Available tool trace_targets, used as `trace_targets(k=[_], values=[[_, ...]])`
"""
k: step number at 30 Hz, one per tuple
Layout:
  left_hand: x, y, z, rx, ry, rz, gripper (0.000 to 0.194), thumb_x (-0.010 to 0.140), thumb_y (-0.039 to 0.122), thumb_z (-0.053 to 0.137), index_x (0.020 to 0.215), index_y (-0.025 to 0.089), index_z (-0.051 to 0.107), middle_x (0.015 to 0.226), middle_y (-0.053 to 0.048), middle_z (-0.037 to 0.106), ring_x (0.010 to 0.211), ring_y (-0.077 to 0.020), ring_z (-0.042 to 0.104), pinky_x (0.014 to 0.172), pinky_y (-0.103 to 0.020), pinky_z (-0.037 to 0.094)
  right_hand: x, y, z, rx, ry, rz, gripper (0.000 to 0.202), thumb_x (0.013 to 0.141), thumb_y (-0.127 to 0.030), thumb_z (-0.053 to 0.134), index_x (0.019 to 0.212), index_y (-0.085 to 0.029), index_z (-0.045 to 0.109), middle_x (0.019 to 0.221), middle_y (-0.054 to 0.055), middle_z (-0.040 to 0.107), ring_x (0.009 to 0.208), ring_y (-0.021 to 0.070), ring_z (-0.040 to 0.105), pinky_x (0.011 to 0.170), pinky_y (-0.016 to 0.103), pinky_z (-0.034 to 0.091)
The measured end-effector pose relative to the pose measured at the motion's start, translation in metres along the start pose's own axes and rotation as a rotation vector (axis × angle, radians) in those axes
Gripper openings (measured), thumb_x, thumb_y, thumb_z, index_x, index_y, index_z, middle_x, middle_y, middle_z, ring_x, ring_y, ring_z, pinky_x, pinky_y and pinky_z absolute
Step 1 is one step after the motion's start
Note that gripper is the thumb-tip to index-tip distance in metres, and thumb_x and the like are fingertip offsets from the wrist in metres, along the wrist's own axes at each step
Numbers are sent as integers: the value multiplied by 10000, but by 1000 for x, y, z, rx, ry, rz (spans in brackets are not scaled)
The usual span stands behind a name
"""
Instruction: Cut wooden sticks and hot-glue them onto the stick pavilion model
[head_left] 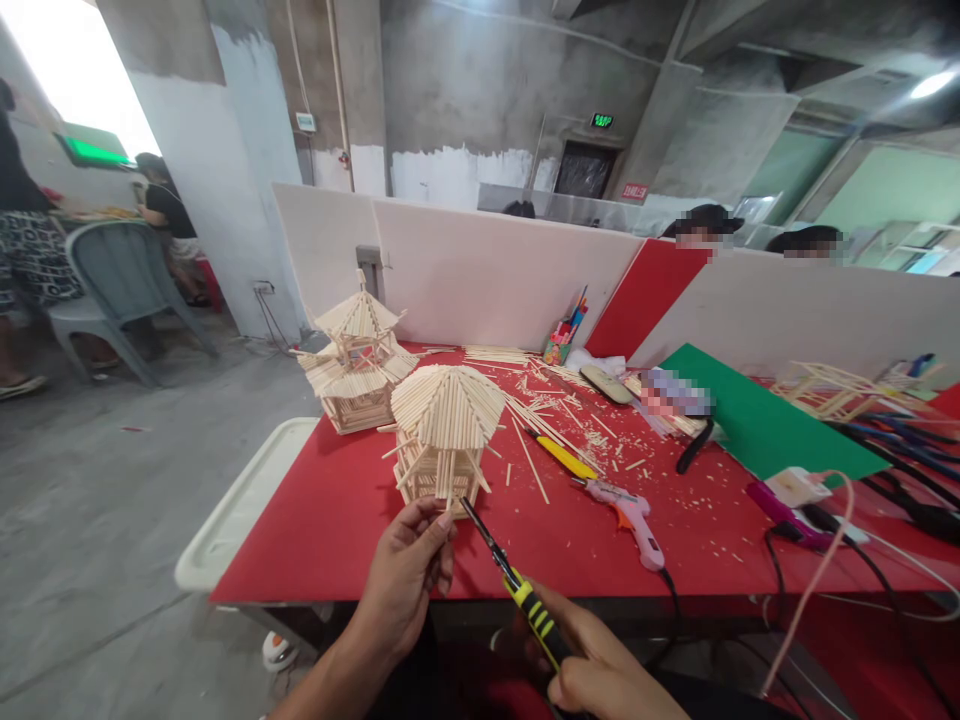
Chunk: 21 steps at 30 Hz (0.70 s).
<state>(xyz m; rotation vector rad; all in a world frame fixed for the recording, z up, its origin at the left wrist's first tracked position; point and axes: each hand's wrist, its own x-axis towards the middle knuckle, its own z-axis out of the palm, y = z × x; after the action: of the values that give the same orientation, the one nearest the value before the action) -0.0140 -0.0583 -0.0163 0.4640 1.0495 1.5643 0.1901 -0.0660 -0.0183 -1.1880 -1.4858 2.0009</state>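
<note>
My left hand (416,545) is closed in a pinch on a thin wooden stick (449,490), held upright in front of a small stick-built pavilion (448,410). The roof of this model is made of sticks fanned out side by side. In my right hand (592,650) are long-nosed pliers (536,610) with yellow and black handles. Their dark tips reach up close to the stick, just right of my left fingertips; whether they touch it, I cannot tell. Behind and to the left stands a two-tiered stick pavilion (358,365) with a pointed top.
On the red tabletop (315,540) lie a pink glue gun (630,515), a yellow utility knife (566,457), loose sticks and shavings (592,440). A green board (765,415), a power strip (795,515) and cables are at the right. A white partition (495,270) borders the back.
</note>
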Motion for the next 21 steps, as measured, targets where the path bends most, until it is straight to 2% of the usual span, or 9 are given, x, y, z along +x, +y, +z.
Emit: trace_targets(k=[5, 9, 13, 17, 21], values=[[0, -1, -1, 6, 3, -2, 383, 563, 340, 814, 808, 172, 571, 537, 80, 554, 331, -30, 410, 283, -130, 345, -3, -2, 2, -2, 69, 44, 797, 479, -183, 481, 1276, -185, 495, 1100, 24, 585, 1057, 226, 496, 939, 308, 354], [-3, -6, -5, 28, -25, -10, 337, 611, 329, 789, 828, 173, 584, 546, 81, 547, 333, -27, 402, 282, -126, 335, -8, -17, 9, -26, 55, 50, 833, 493, -176, 475, 1325, -171, 448, 1171, 18, 588, 1122, 238, 477, 951, 301, 353], [-10, -12, -8, 78, -69, -39, 306, 647, 331, 769, 842, 169, 598, 560, 71, 557, 335, -26, 407, 289, -124, 334, -11, -29, 14, -159, 63, -31, 767, 545, -157, 474, 1311, -178, 467, 1200, 18, 592, 1135, 244, 482, 928, 302, 378], [-13, -18, -9, 140, -111, -39, 287, 681, 357, 743, 843, 173, 595, 496, 73, 540, 318, -36, 399, 289, -128, 322, -9, -20, 11, -373, 127, -184, 729, 569, -106, 467, 1290, -212, 488, 1268, 24, 554, 1156, 229, 486, 991, 324, 348], [-12, -22, -11, 241, -137, -39, 262, 716, 375, 711, 834, 175, 590, 408, 73, 513, 308, -51, 401, 301, -129, 310, -8, -3, 2, -526, 214, -200, 786, 550, -95, 464, 1322, -241, 450, 1337, 38, 494, 1236, 225, 433, 1064, 360, 277]])
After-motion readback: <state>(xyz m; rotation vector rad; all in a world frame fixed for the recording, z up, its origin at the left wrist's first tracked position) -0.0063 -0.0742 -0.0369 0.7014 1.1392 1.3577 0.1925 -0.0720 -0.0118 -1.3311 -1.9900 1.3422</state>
